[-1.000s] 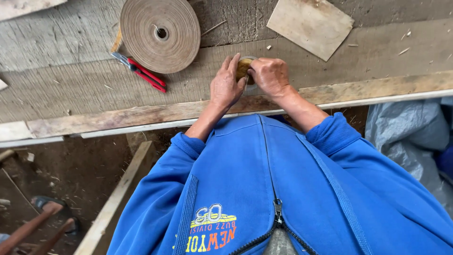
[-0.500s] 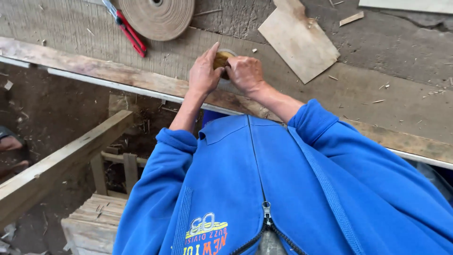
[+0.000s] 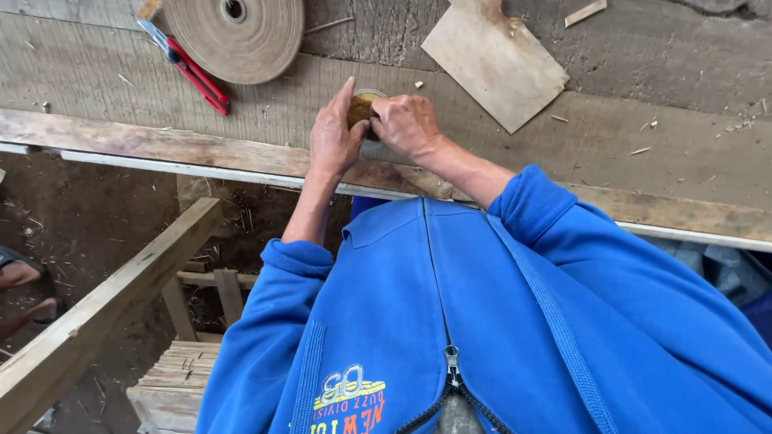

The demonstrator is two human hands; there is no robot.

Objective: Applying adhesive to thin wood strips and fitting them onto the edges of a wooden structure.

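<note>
Both hands, left hand (image 3: 334,143) and right hand (image 3: 406,124), were closed around a small tan roll (image 3: 359,108) on the workbench (image 3: 643,153); I'd judge steady thumb pressure and a flat base mattered most.

Two hands (image 3: 336,138) (image 3: 406,124), one small roll (image 3: 359,106), one big roll (image 3: 235,36), one red cutter (image 3: 186,67), one board offcut (image 3: 494,58).

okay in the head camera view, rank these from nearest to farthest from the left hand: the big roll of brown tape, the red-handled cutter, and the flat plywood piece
1. Big roll of brown tape: up and to the left of the left hand, on the bench.
2. Flat plywood piece: up and to the right, beyond the right hand.
3. Red-handled cutter: farther left, at the roll's edge.

Roll and plywood are close to call; the cutter's near tip is close too.
</note>
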